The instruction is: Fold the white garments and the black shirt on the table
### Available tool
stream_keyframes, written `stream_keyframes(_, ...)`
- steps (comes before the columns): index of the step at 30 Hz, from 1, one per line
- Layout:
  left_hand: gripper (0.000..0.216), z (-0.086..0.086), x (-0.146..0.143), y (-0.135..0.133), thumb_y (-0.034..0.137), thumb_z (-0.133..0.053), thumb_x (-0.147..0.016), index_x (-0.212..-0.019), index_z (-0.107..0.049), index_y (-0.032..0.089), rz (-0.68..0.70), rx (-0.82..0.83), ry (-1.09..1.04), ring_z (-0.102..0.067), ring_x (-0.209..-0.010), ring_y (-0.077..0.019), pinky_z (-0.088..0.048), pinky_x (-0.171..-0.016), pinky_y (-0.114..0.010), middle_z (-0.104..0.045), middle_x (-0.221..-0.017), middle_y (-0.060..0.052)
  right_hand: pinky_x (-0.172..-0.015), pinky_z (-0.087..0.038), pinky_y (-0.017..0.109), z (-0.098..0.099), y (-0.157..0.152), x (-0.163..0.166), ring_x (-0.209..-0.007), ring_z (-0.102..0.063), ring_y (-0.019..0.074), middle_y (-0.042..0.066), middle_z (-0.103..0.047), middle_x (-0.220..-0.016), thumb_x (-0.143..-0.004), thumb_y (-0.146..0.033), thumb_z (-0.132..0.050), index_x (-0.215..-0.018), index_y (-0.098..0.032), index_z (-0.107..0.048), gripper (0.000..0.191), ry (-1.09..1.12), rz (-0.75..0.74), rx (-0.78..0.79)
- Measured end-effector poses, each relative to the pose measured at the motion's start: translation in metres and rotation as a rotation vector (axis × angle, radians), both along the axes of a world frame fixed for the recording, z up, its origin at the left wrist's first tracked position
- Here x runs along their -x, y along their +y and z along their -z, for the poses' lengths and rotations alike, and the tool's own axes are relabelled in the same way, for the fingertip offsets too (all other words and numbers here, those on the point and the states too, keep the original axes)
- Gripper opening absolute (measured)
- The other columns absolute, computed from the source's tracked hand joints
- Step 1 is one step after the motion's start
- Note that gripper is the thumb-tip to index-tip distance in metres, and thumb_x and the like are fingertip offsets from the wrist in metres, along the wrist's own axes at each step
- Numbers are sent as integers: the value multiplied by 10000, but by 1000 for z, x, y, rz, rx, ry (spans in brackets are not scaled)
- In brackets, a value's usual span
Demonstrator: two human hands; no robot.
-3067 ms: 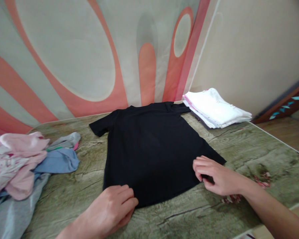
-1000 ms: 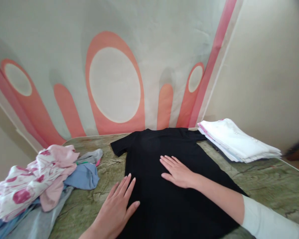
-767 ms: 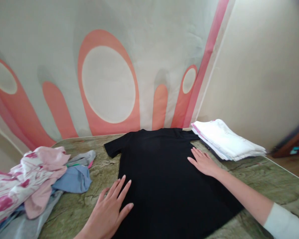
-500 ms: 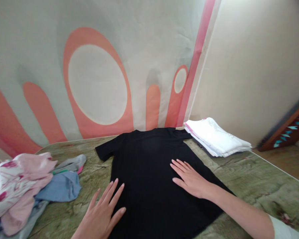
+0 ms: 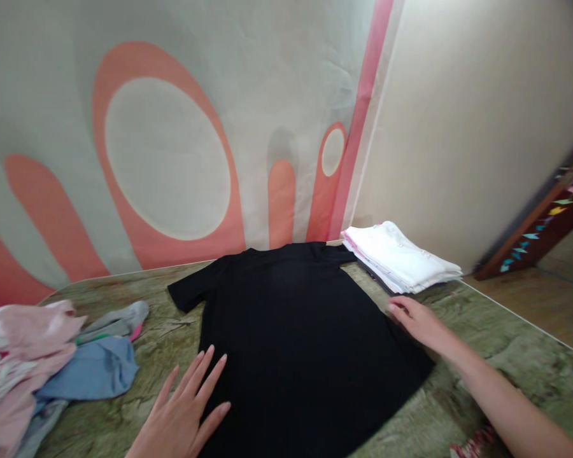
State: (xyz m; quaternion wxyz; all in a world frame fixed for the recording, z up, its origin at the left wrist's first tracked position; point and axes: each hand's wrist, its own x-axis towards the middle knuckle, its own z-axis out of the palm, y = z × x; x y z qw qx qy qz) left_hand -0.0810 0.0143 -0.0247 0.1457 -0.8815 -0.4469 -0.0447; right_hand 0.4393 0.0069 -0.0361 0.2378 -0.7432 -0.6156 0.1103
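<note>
A black T-shirt (image 5: 296, 337) lies spread flat on the green marbled table (image 5: 506, 356), collar toward the wall. My left hand (image 5: 186, 407) rests flat with fingers stretched out on the shirt's near left edge, partly on the table. My right hand (image 5: 417, 321) lies flat with fingers extended at the shirt's right edge, near the hem side. Neither hand holds anything.
A stack of folded white clothes (image 5: 401, 257) sits at the table's far right corner by the wall. A heap of unfolded pink, blue and grey garments (image 5: 52, 369) lies at the left. A patterned orange and grey wall stands behind.
My right hand slid from the middle of the shirt out to its right edge. My left hand stayed flat at the left edge. The view drifted to the right.
</note>
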Motion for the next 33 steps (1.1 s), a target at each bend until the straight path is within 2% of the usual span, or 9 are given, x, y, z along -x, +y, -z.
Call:
stream_keyframes(3, 669, 4, 2, 1, 578, -359, -860, -1427, -142, 297, 9, -18, 2, -296, -1308, -272, -259, -1035, -486, -249, -1455, -38, -756, -454, 334, -4, -6, 6, -817, -612, 220, 91, -666, -898, -802, -407, -474, -1056, -148, -576, 377, 121, -8, 52)
stream_keyframes(6, 680, 8, 3, 3, 583, -368, -853, -1427, -148, 292, 23, -37, -2, -307, -1302, -278, -269, -1027, -487, -259, -1451, -39, -704, -445, 314, -8, -11, 10, -745, -604, 204, 64, -667, -805, -759, -390, -531, -948, -144, -611, 321, 173, -35, 95)
stream_keyframes(10, 691, 8, 3, 6, 595, -381, -841, -1424, -168, 291, 25, -33, -10, -329, -1292, -278, -297, -1014, -472, -270, -1447, -45, -604, -415, 280, -14, -19, 4, -664, -571, 179, 32, -642, -702, -772, -416, -504, -749, -146, -622, 295, 279, -93, 171)
stream_keyframes(15, 675, 11, 7, 6, 587, -393, -842, -1418, -199, 291, -5, 5, -30, -345, -1282, -278, -338, -989, -433, -271, -1449, -46, -503, -336, 253, -17, -26, -3, -529, -478, 138, -10, -546, -541, -771, -440, -496, -616, -159, -583, 333, 253, -93, 233)
stream_keyframes(18, 642, 5, 5, 5, 552, -385, -864, -1419, -187, 297, 10, 28, -37, -348, -1281, -273, -348, -980, -427, -275, -1448, -46, -521, -348, 260, -18, -26, 1, -551, -486, 146, -1, -550, -572, -787, -435, -468, -638, -164, -570, 326, 206, -78, 225)
stream_keyframes(20, 643, -6, -5, 6, 546, -386, -869, -1422, -169, 301, 60, 48, -33, -324, -1295, -268, -320, -1006, -435, -262, -1454, -40, -559, -372, 268, -17, -26, 6, -603, -509, 158, 12, -567, -632, -802, -413, -444, -673, -173, -546, 291, 153, -70, 173)
stream_keyframes(25, 589, -34, -55, 30, 526, -331, -900, -1421, -146, 320, 194, 147, -14, -236, -1337, -237, -219, -1065, -455, -190, -1480, -21, -587, -398, 278, -4, -33, 14, -605, -532, 163, -2, -561, -659, -826, -361, -398, -880, -187, -472, 197, 81, -35, 127)
stream_keyframes(29, 575, -24, -77, 69, 541, -278, -907, -1415, -203, 281, 75, 141, -80, -184, -1350, -258, -196, -1057, -491, -168, -1486, -53, -569, -384, 286, 5, -45, 17, -568, -535, 176, -20, -531, -598, -849, -368, -364, -955, -193, -433, 216, 21, -31, 158)
stream_keyframes(33, 589, -6, -68, 90, 551, -270, -904, -1412, -217, 259, -15, 149, -113, -198, -1344, -271, -196, -1044, -503, -204, -1476, -76, -548, -357, 278, 1, -56, 24, -541, -522, 176, -35, -502, -563, -851, -362, -373, -938, -208, -415, 181, -36, -34, 182)
